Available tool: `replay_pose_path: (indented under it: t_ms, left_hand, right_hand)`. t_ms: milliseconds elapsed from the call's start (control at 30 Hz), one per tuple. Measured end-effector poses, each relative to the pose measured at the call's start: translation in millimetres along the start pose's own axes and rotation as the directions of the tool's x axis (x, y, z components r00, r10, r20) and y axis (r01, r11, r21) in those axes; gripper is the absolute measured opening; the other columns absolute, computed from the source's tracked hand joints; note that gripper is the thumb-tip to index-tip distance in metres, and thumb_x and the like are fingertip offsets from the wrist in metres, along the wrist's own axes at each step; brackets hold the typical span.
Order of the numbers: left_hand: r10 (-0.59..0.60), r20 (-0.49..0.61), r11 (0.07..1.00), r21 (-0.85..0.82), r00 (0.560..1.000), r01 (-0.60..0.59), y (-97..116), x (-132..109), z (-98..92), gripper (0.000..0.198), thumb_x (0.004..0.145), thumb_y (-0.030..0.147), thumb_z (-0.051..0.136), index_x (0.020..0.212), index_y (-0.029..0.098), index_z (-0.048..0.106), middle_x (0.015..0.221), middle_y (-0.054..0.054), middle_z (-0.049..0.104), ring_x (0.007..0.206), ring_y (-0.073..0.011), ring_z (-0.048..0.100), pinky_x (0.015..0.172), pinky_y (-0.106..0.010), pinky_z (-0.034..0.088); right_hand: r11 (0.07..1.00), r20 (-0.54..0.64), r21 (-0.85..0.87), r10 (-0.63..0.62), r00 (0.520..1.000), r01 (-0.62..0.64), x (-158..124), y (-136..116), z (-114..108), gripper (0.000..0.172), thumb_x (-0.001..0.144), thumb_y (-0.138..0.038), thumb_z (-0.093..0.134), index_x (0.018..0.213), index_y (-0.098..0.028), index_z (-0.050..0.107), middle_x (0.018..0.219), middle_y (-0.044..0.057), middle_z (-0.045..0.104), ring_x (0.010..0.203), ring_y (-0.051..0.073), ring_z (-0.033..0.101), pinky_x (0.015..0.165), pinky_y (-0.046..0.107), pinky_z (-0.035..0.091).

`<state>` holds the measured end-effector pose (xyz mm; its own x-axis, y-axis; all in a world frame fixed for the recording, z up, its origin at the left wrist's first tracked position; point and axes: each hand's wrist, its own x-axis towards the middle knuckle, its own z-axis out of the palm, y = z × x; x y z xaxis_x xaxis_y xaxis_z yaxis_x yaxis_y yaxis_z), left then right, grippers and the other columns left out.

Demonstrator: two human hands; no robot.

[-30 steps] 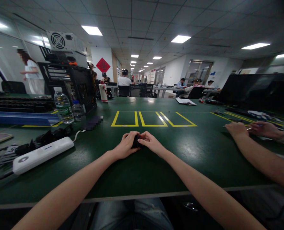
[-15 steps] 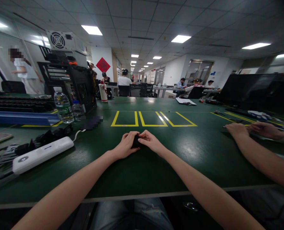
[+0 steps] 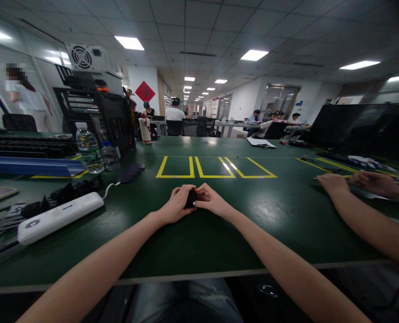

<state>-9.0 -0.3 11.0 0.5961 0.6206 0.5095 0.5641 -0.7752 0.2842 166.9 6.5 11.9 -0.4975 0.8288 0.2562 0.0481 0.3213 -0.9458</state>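
Off at about 9 o'clock from the black piece (image 3: pixel 190 200), a white power strip (image 3: pixel 61 219) lies on the green desk (image 3: pixel 199 242), with a water bottle (image 3: pixel 89 150) standing up at 10. Moving right, the left hand (image 3: pixel 178 204) comes in on the 9 o'clock side, its grip closed round the piece, fingers over the top. So yeah, I'd call it mid-handling: it's between the two hands, not let go of, and I can't see anything that says what's finished or left. As for which way it points, no luck, fingers cover too much. The bit showing looks taller than wide, roughly 12 to 6, but its real long axis is anyone's guess. Right hand (image 3: pixel 212 200) is on the 3 o'clock side, fingers curled, thumb at the edge; can't tell if that grip pinches or just touches. Yellow tape outlines (image 3: pixel 218 176) sit around 1 o'clock, and a co-worker's hand (image 3: pixel 334 183) is well apart at 3.
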Motion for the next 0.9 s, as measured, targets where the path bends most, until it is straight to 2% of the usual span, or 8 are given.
replay_pose_path:
  t_ms: [167, 367, 467, 600, 767, 900]
  left_hand:
    - [0.016, 0.023, 1.000, -0.013, 1.000, -0.015, 1, 0, -2.6, 0.054, 0.073, 0.027, 0.055, 0.118, 0.023, 0.025, 0.113, -0.007, 0.041, 0.106, -0.0209, 0.041, 0.095, -0.043, 0.025]
    - [0.001, 0.032, 1.000, -0.017, 0.999, 0.000, 4, 0, -5.6, 0.054, 0.073, 0.026, 0.054, 0.118, 0.023, 0.025, 0.113, -0.007, 0.041, 0.106, -0.0209, 0.041, 0.094, -0.043, 0.025]
    - [-0.003, 0.056, 1.000, -0.018, 0.998, 0.004, 7, -1, -9.7, 0.053, 0.074, 0.026, 0.053, 0.118, 0.023, 0.024, 0.114, -0.007, 0.040, 0.106, -0.0210, 0.040, 0.095, -0.043, 0.025]
    - [-0.008, 0.053, 1.000, -0.019, 0.999, 0.009, 7, -1, -9.4, 0.053, 0.074, 0.026, 0.053, 0.118, 0.024, 0.024, 0.114, -0.007, 0.040, 0.107, -0.0213, 0.040, 0.095, -0.044, 0.025]
    - [-0.008, 0.018, 1.000, -0.006, 1.000, 0.008, 3, 0, -2.7, 0.055, 0.072, 0.027, 0.055, 0.118, 0.023, 0.025, 0.114, -0.007, 0.040, 0.106, -0.0216, 0.041, 0.095, -0.044, 0.025]
    - [0.002, 0.010, 1.000, 0.001, 1.000, -0.002, 2, -1, -1.4, 0.055, 0.073, 0.028, 0.055, 0.118, 0.023, 0.025, 0.113, -0.007, 0.041, 0.106, -0.0214, 0.041, 0.094, -0.043, 0.026]
  right_hand:
    - [0.999, -0.051, -0.046, -0.005, 0.999, 0.003, -1, -4, 3, 0.023, 0.069, -0.032, 0.057, 0.085, -0.020, 0.046, 0.081, -0.001, 0.052, 0.080, 0.013, 0.052, 0.077, 0.032, 0.041]
    - [0.996, -0.076, -0.063, 0.066, 0.995, -0.071, 2, 0, 2, 0.030, 0.068, -0.034, 0.058, 0.091, -0.017, 0.047, 0.091, 0.003, 0.052, 0.086, 0.015, 0.052, 0.078, 0.034, 0.042]
    - [0.997, -0.037, -0.060, 0.036, 0.999, -0.038, 1, 0, 1, 0.026, 0.068, -0.031, 0.059, 0.087, -0.018, 0.047, 0.088, 0.001, 0.052, 0.085, 0.014, 0.052, 0.078, 0.033, 0.042]
    - [0.999, 0.001, -0.035, 0.008, 1.000, -0.008, -2, -3, 0, 0.030, 0.064, -0.029, 0.062, 0.088, -0.020, 0.045, 0.086, -0.001, 0.051, 0.083, 0.014, 0.052, 0.076, 0.032, 0.043]
    - [0.997, -0.063, -0.082, 0.004, 0.998, -0.009, -1, -4, 3, 0.024, 0.070, -0.036, 0.055, 0.085, -0.020, 0.047, 0.082, -0.001, 0.052, 0.080, 0.014, 0.052, 0.075, 0.033, 0.042]
    - [0.997, -0.093, -0.064, 0.027, 0.995, -0.033, 2, 0, 4, 0.026, 0.069, -0.034, 0.057, 0.087, -0.018, 0.047, 0.086, 0.001, 0.052, 0.082, 0.014, 0.052, 0.076, 0.032, 0.042]
